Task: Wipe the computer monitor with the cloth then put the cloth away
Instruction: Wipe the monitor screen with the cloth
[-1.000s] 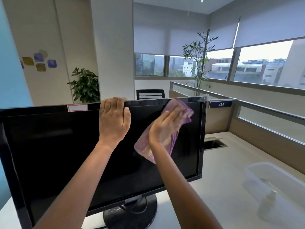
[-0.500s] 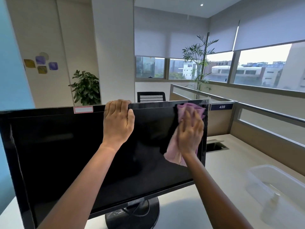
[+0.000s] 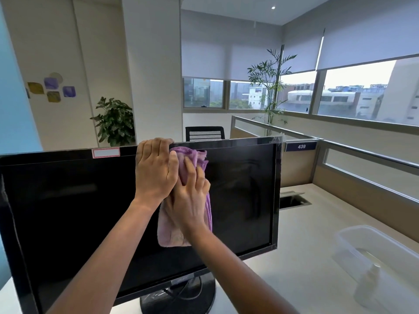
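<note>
A black computer monitor (image 3: 68, 211) stands on a round base on the desk, its screen dark. My left hand (image 3: 154, 171) grips the monitor's top edge near the middle, with the fingers curled over it. Just right of it, my right hand (image 3: 190, 200) presses a purple cloth (image 3: 169, 232) flat against the upper middle of the screen with spread fingers. The cloth hangs down below my palm and bunches up under the top bezel. The two hands touch each other.
A clear plastic bin (image 3: 349, 241) stands on the pale desk (image 3: 294, 257) at the right, with a spray bottle (image 3: 367, 288) at its near end. A cable opening (image 3: 292, 199) lies behind the monitor. Low partitions (image 3: 362, 177) edge the desk. A black chair (image 3: 204, 132) is behind.
My right hand has swept the cloth from the screen's upper right corner leftward to beside my left hand. The left hand has kept its hold on the top edge.
</note>
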`<state>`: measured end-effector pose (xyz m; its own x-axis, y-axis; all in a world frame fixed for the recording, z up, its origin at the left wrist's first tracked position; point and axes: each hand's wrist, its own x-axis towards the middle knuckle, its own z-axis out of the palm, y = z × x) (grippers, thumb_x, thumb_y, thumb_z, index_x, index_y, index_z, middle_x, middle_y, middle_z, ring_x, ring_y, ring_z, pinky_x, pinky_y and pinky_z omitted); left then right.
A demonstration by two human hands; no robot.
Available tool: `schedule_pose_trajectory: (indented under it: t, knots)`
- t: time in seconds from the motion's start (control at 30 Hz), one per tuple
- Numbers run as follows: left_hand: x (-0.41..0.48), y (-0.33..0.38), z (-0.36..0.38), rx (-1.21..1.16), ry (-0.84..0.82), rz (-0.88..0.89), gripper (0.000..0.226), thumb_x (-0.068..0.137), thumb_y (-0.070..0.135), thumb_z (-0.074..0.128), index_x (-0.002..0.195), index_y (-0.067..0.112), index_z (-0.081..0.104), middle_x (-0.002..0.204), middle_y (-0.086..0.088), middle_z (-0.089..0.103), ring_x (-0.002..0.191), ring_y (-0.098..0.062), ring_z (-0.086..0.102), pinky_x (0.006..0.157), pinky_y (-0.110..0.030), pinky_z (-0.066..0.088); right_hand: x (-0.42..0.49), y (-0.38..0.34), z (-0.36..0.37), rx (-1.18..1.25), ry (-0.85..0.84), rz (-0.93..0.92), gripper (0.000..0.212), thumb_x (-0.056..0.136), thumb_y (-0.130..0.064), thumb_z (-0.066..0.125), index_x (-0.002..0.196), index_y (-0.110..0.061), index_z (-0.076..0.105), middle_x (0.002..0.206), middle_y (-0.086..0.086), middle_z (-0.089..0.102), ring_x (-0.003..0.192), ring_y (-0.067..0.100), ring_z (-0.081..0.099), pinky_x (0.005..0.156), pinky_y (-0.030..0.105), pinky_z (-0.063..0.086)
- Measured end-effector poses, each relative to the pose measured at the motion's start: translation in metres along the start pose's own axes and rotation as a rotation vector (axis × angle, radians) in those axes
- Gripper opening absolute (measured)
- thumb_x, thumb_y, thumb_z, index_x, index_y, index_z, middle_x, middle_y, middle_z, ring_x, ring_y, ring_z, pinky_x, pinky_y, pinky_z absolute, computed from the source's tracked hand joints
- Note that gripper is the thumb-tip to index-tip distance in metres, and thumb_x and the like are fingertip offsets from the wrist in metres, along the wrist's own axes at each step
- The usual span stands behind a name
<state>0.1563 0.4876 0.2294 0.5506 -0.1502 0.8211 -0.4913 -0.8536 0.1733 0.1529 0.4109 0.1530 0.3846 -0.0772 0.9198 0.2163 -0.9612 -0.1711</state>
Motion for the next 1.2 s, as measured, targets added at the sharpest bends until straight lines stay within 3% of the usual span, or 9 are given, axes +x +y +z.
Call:
schedule_pose_trajectory:
  t: [0.13, 0.23, 0.37, 0.47, 0.6, 0.73, 0.97, 1.2]
  knots:
    - [0.0, -0.001, -0.003, 0.012, -0.005, 0.027, 0.053, 0.085, 0.029, 0.018, 0.11, 0.0, 0.055, 0.109, -0.022, 0.06, 0.108, -0.038, 0.052, 0.102, -0.037, 0.021, 0.007, 0.037, -0.004, -0.172, 0.006, -0.185, 0.046, 0.088, -0.044, 0.043, 0.132, -0.03, 0.05, 0.141, 0.0, 0.047, 0.126, 0.023, 0.048, 0.097, 0.06, 0.039]
    - [0.0, 0.001, -0.002, 0.006, -0.012, 0.026, 0.054, 0.085, 0.03, 0.017, 0.111, 0.0, 0.054, 0.11, -0.022, 0.059, 0.109, -0.037, 0.051, 0.103, -0.038, 0.022, 0.012, 0.077, -0.011, -0.274, -0.001, -0.204, 0.051, 0.09, -0.046, 0.038, 0.138, -0.032, 0.038, 0.143, 0.0, 0.047, 0.131, 0.021, 0.044, 0.103, 0.068, 0.023]
    - [0.0, -0.002, -0.001, 0.014, 0.004, 0.037, 0.052, 0.085, 0.03, 0.018, 0.11, 0.0, 0.053, 0.108, -0.02, 0.059, 0.108, -0.037, 0.051, 0.103, -0.035, 0.02, 0.012, 0.121, -0.021, -0.27, -0.018, 0.057, 0.057, 0.09, -0.047, 0.033, 0.143, -0.026, 0.032, 0.148, 0.006, 0.038, 0.137, 0.024, 0.034, 0.107, 0.065, 0.013]
    - [0.0, -0.001, 0.001, 0.024, 0.012, 0.048, 0.051, 0.086, 0.029, 0.019, 0.109, -0.001, 0.053, 0.106, -0.02, 0.059, 0.106, -0.038, 0.051, 0.102, -0.035, 0.019, -0.003, 0.145, -0.026, -0.118, -0.046, 0.384, 0.06, 0.09, -0.051, 0.019, 0.145, -0.03, 0.01, 0.157, 0.004, 0.018, 0.145, 0.023, 0.015, 0.113, 0.063, 0.004]
    - [0.0, 0.0, 0.005, 0.026, 0.028, 0.033, 0.051, 0.085, 0.029, 0.02, 0.11, -0.001, 0.053, 0.107, -0.021, 0.058, 0.107, -0.039, 0.05, 0.103, -0.035, 0.018, -0.036, 0.148, -0.021, -0.039, -0.04, 0.596, 0.057, 0.091, -0.05, 0.013, 0.142, -0.033, -0.004, 0.158, 0.006, 0.013, 0.145, 0.025, 0.014, 0.115, 0.058, 0.003]
    - [0.0, -0.001, 0.005, 0.019, 0.023, 0.023, 0.053, 0.085, 0.03, 0.018, 0.112, 0.0, 0.052, 0.11, -0.021, 0.056, 0.111, -0.038, 0.047, 0.106, -0.037, 0.018, -0.062, 0.134, -0.012, 0.03, -0.013, 0.751, 0.057, 0.094, -0.045, 0.02, 0.143, -0.033, -0.005, 0.158, 0.003, 0.009, 0.146, 0.023, 0.01, 0.115, 0.053, 0.004]
    - [-0.002, 0.0, -0.001, 0.014, 0.022, 0.031, 0.053, 0.084, 0.031, 0.017, 0.112, 0.0, 0.051, 0.111, -0.021, 0.055, 0.11, -0.037, 0.045, 0.105, -0.038, 0.019, -0.099, 0.114, -0.004, 0.124, 0.058, 1.038, 0.06, 0.096, -0.044, 0.025, 0.149, -0.019, 0.01, 0.157, 0.01, 0.014, 0.143, 0.03, 0.02, 0.113, 0.05, 0.02]
    - [-0.005, 0.005, 0.0, 0.046, -0.008, 0.021, 0.055, 0.085, 0.034, 0.019, 0.116, -0.001, 0.049, 0.116, -0.022, 0.054, 0.117, -0.038, 0.044, 0.113, -0.045, 0.02, -0.115, 0.089, -0.001, 0.254, 0.05, 1.249, 0.061, 0.098, -0.036, 0.033, 0.15, -0.018, 0.006, 0.157, 0.011, 0.009, 0.144, 0.029, 0.013, 0.115, 0.041, 0.018]
